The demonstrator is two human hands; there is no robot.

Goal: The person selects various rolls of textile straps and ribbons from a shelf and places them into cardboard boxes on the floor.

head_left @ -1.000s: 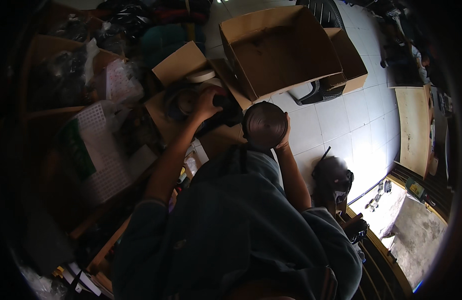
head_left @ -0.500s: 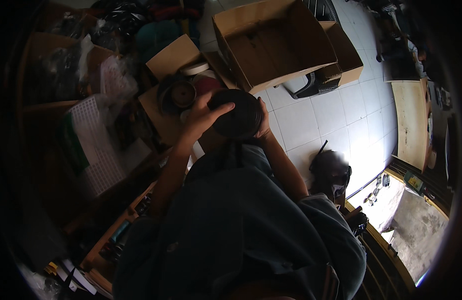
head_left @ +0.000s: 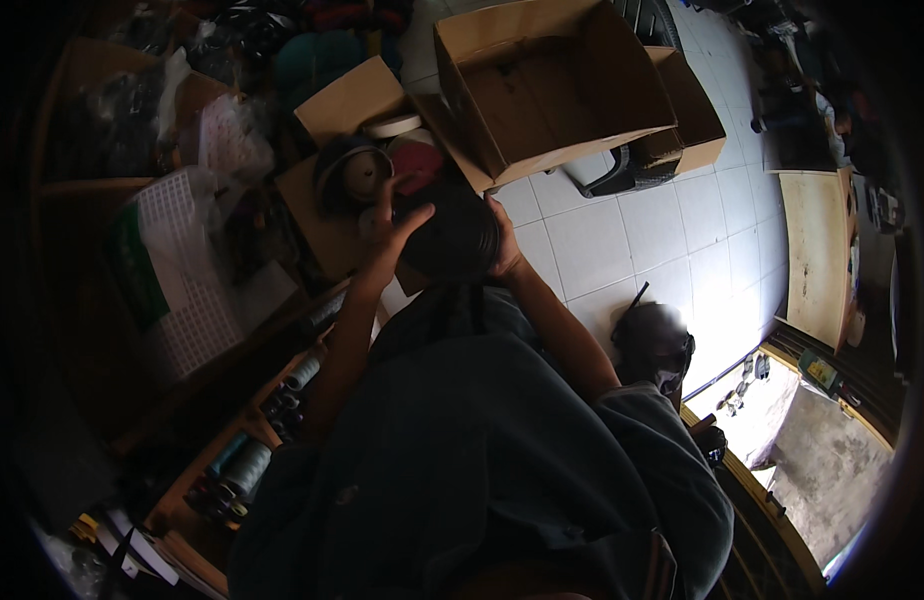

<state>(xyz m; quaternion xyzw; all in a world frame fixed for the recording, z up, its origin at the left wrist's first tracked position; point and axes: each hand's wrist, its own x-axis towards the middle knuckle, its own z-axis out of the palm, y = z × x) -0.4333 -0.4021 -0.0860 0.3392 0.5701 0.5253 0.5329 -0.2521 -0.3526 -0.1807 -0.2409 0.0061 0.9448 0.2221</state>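
A dark, round, disc-like roll (head_left: 452,235) with ridged edges is held in front of my waist. My right hand (head_left: 505,240) grips its right side, with the thumb up at the rim and the other fingers mostly hidden. At its left edge is my left hand (head_left: 387,235), thumb and forefinger spread wide apart; its remaining fingers are hard to see. Just beyond, an open carton (head_left: 352,105) contains a cream-centred round piece (head_left: 365,175) in a dark ring, a red round piece (head_left: 415,165) and a white disc (head_left: 392,127).
A big open cardboard box (head_left: 542,150) stands ahead on the tiled floor (head_left: 632,230). Plastic bags (head_left: 232,140) and a white perforated basket (head_left: 187,290) lie left. Thread spools (head_left: 247,465) fill a wooden tray beside me. A dark bag (head_left: 654,340) sits right.
The roll and both hands have shifted slightly left. My left thumb has drawn back from the roll's middle toward its edge, and the forefinger has spread away from it.
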